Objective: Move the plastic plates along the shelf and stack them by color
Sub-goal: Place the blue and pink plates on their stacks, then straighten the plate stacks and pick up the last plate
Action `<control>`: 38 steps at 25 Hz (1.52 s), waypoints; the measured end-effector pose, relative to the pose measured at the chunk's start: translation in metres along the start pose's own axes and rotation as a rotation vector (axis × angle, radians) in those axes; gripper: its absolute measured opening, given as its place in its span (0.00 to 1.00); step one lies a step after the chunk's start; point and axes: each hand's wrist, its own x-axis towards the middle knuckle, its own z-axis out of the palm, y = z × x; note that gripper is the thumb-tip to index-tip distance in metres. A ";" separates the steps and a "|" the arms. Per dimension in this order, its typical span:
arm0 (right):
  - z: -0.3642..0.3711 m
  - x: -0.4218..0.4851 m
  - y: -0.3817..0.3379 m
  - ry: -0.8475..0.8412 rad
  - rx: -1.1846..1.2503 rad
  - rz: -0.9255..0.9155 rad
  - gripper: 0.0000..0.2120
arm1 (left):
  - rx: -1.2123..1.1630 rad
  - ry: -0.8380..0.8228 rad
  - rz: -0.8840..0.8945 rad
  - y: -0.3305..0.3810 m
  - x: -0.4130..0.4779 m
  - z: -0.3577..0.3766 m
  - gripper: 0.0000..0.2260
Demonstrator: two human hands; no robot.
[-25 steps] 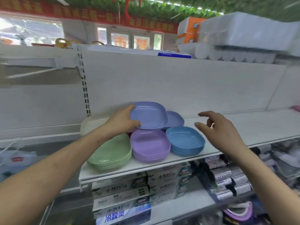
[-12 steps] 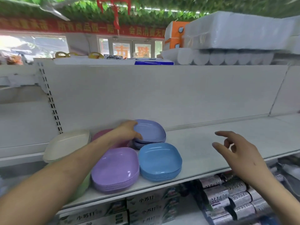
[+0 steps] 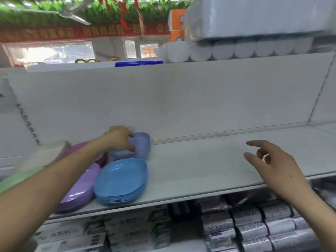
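Left grip [image 3: 120, 140] around periwinkle plates [image 3: 142, 145]

You face white back panel [image 3: 181, 99] of store rack; pale shelf board [image 3: 209, 160] runs across below it. Perforated upright [image 3: 27, 122] at your left. Above panel: wrapped white paper rolls [image 3: 245, 50], orange box [image 3: 175, 26]. Far behind: red banner [image 3: 81, 32] with yellow characters, green leaf garland [image 3: 45, 13] along ceiling, bright daylight in window [image 3: 52, 53]. Below your board: boxed goods [image 3: 131, 228], silvery packs [image 3: 254, 226].

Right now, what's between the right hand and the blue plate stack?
Nothing: the head view shows bare shelf between the blue plate stack and the right hand. The left hand grips periwinkle plates.
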 end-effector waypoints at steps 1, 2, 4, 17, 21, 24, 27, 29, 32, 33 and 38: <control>-0.009 0.002 0.014 -0.003 -0.004 0.015 0.14 | -0.029 0.029 0.038 0.025 0.002 -0.003 0.36; -0.023 0.004 0.031 -0.008 -0.021 0.032 0.14 | -0.065 0.052 0.092 0.059 0.006 -0.004 0.33; -0.050 0.009 0.063 -0.011 -0.060 0.067 0.16 | -0.109 0.091 0.218 0.132 0.016 -0.006 0.29; -0.302 0.049 0.305 0.172 -0.357 0.272 0.21 | -0.430 0.076 0.949 0.654 0.083 0.035 0.29; -0.376 0.095 0.383 0.148 -0.437 0.305 0.23 | -0.505 0.074 0.953 0.769 0.130 0.030 0.29; -0.416 0.133 0.430 0.175 -0.434 0.293 0.22 | -0.504 0.076 0.937 0.832 0.163 0.023 0.30; -0.436 0.165 0.480 0.159 -0.417 0.302 0.22 | -0.506 0.047 0.909 0.875 0.185 0.021 0.29; -0.444 0.187 0.514 0.130 -0.414 0.300 0.23 | -0.506 0.036 0.874 0.896 0.197 0.026 0.29; -0.454 0.230 0.566 0.063 -0.394 0.268 0.23 | -0.536 0.025 0.794 0.926 0.216 0.031 0.29; -0.457 0.244 0.583 0.032 -0.383 0.255 0.23 | -0.545 0.023 0.762 0.934 0.220 0.035 0.28; -0.462 0.317 0.655 -0.155 -0.312 0.187 0.25 | -0.561 0.049 0.590 0.967 0.228 0.046 0.29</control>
